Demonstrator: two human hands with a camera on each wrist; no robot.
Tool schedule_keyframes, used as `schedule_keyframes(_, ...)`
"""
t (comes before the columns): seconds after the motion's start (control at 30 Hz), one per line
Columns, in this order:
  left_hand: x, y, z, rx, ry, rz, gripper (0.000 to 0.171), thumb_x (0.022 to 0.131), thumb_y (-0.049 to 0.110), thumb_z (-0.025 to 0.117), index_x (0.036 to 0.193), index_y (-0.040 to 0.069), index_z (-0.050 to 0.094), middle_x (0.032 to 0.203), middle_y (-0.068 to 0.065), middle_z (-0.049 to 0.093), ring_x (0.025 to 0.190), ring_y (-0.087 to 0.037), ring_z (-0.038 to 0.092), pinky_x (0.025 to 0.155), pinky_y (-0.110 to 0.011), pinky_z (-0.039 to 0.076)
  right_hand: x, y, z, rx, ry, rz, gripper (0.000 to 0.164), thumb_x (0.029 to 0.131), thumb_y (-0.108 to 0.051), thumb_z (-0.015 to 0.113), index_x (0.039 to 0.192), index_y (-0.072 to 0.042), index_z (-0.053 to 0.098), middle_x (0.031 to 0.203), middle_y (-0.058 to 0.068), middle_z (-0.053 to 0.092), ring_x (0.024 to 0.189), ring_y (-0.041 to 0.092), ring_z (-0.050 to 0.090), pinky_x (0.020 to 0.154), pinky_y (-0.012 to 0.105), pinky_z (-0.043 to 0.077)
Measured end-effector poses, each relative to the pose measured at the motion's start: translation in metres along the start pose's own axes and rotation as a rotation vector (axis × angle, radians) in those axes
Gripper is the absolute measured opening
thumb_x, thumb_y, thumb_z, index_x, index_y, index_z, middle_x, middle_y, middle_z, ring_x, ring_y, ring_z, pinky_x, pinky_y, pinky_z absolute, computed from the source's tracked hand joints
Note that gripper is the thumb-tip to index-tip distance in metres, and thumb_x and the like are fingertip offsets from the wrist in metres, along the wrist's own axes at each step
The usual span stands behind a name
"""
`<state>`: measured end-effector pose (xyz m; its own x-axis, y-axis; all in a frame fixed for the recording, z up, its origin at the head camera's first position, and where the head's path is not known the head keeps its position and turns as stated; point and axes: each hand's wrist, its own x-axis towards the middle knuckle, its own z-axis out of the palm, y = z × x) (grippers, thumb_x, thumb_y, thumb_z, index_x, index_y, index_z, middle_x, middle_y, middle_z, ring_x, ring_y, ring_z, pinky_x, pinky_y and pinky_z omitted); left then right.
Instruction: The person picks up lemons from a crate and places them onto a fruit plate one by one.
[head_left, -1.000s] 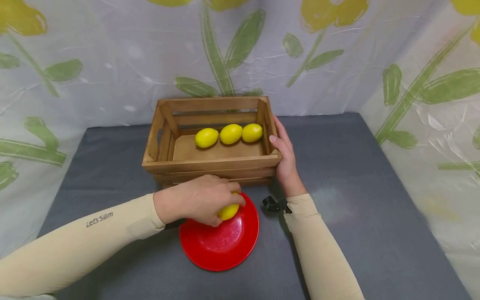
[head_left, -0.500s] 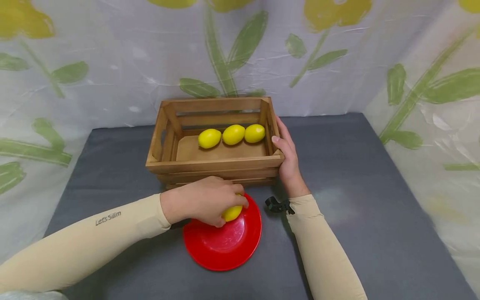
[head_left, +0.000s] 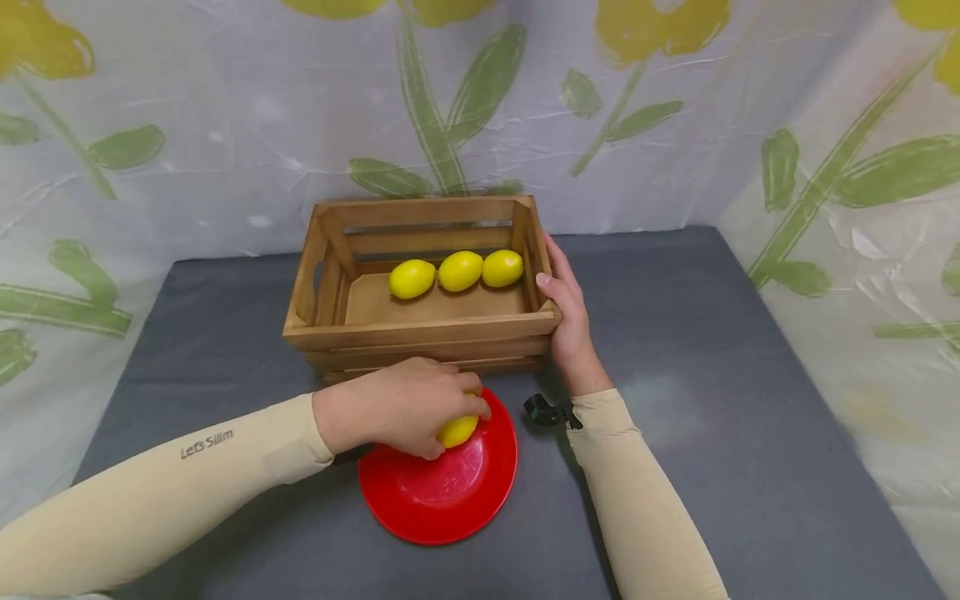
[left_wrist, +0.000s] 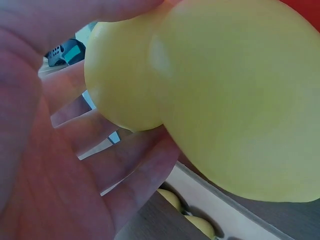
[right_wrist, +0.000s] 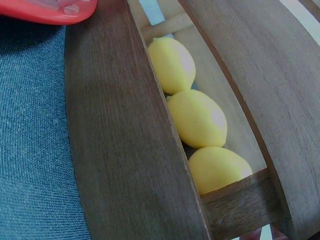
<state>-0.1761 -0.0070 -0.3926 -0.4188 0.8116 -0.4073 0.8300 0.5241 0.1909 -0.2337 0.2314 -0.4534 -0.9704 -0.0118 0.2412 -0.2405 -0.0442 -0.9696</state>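
My left hand (head_left: pixel 401 407) is over the red plate (head_left: pixel 442 523), thumb and fingers curled round a lemon (head_left: pixel 457 430). In the left wrist view that lemon (left_wrist: pixel 122 80) sits against the fingers, while a second lemon (left_wrist: pixel 245 100) bulges close to the camera under the palm; the head view hides this one. My right hand (head_left: pixel 572 321) grips the right end of the slatted wooden crate (head_left: pixel 427 331), thumb over the edge. Three lemons lie in a row inside: a left one (head_left: pixel 412 279), a middle one (head_left: pixel 460 271) and a right one (head_left: pixel 502 267).
A dark grey cloth (head_left: pixel 675 350) covers the table, and the plate stands just in front of the crate. Behind hangs a pale curtain (head_left: pixel 247 125) with painted flowers. A black wrist camera (head_left: pixel 546 410) sticks out left of the right wrist.
The whole head view shifts slightly right, then back left. Both hands keep their holds, and the crate, plate and lemons stay in place.
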Motion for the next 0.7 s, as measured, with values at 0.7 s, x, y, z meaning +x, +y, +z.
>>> schedule_keyframes(0.7,-0.0007,0.0014,0.0019,0.022,0.013,0.01,0.073,0.075,0.033,0.097,0.142,0.031,0.068,0.136,0.0,0.064,0.114,-0.017,0.063,0.087,-0.036,0.06,-0.0008,-0.0026,0.0019,-0.012,0.002,-0.001,0.066,0.102,-0.043,0.044,0.168,-0.041,0.036,0.174,-0.017,0.032,0.16,0.017,0.035,0.131,0.058,0.025)
